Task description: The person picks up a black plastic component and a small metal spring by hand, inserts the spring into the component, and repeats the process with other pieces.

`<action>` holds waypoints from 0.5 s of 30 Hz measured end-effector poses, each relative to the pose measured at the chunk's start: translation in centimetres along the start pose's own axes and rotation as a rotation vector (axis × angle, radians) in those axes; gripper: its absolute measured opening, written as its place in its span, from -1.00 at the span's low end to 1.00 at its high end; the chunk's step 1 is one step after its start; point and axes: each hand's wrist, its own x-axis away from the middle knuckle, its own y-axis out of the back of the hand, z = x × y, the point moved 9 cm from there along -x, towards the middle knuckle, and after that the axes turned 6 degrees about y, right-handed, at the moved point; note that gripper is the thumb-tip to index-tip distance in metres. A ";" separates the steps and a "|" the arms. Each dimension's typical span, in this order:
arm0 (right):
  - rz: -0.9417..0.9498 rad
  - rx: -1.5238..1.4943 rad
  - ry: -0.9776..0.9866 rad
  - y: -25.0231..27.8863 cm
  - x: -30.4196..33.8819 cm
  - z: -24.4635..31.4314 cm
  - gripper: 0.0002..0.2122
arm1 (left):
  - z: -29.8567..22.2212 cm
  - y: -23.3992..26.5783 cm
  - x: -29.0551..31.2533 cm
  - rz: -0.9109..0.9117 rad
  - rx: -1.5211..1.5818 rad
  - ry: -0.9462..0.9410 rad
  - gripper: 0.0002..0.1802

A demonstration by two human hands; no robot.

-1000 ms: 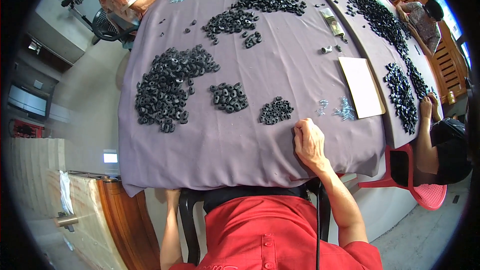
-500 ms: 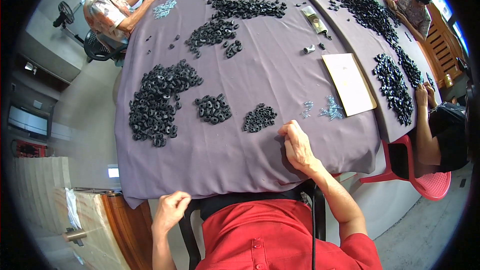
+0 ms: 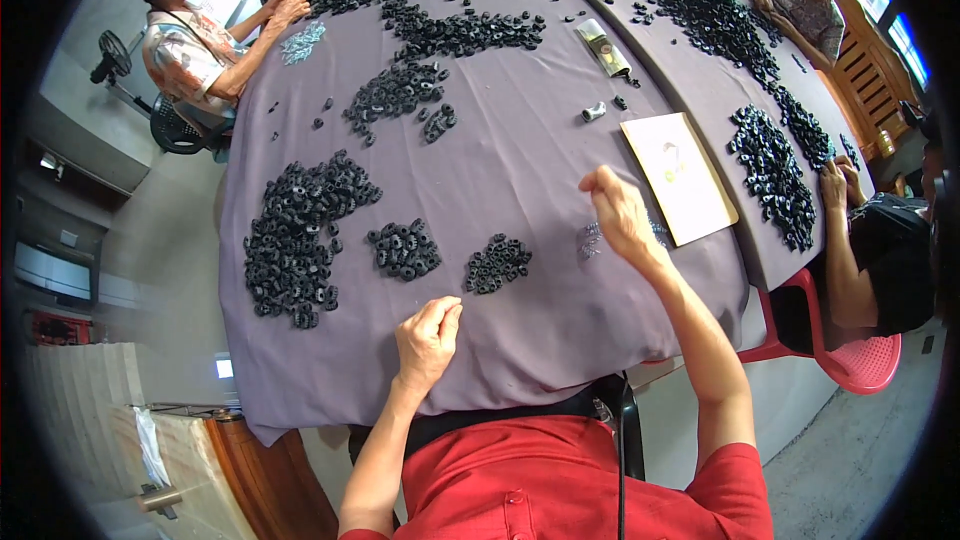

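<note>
Red short-sleeved shirt (image 3: 560, 485), buttoned front, collar visible; bare forearms; both hands without gloves, rings or watch.

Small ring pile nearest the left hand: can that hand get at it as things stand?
Probably yes. The left hand rests on the cloth just short of the small ring pile, with only bare cloth between them. The right hand is raised off to the side.

I count three small heaps of black rings close to me: a big heap (image 3: 300, 240), a middle heap (image 3: 403, 248) and a small heap (image 3: 498, 263). One cream card (image 3: 680, 178), two metal cylinders, three other people, one pink chair (image 3: 855, 360).
</note>
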 end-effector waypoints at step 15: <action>0.050 0.822 0.095 -1.2 -10.3 -8.6 -0.90 | 0.1 -0.1 -0.1 -0.028 -0.049 0.016 -0.90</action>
